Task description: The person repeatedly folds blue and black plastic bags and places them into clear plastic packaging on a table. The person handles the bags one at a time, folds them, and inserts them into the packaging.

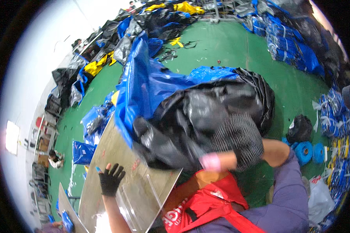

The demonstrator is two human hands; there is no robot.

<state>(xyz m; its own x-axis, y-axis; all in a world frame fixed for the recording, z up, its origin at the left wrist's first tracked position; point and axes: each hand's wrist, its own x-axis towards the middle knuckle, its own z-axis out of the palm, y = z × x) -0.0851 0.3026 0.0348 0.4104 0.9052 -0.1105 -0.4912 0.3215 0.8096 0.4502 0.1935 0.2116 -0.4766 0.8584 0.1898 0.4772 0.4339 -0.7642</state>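
Observation:
A large bundle of crumpled tarpaulin, black sheet (206,105) with blue sheet (144,85), hangs over the far end of the metal-topped table (140,194). My left hand (111,180), in a black glove with some bare fingertips, is over the tabletop with its fingers spread and nothing in them. A dark striped mesh-like piece (237,139) lies across my right forearm, against the black sheet. My right hand (217,161) is smeared by motion at the bundle's near edge, with something pink about it. Its fingers cannot be made out.
Blue folded packs (83,152) lie on the green floor left of the table. Heaps of black, blue and yellow sheeting (155,23) line the far side. Blue rolls (303,150), a white bag (321,199) and strapped blue bundles (330,114) stand at the right. A person (56,158) is far left.

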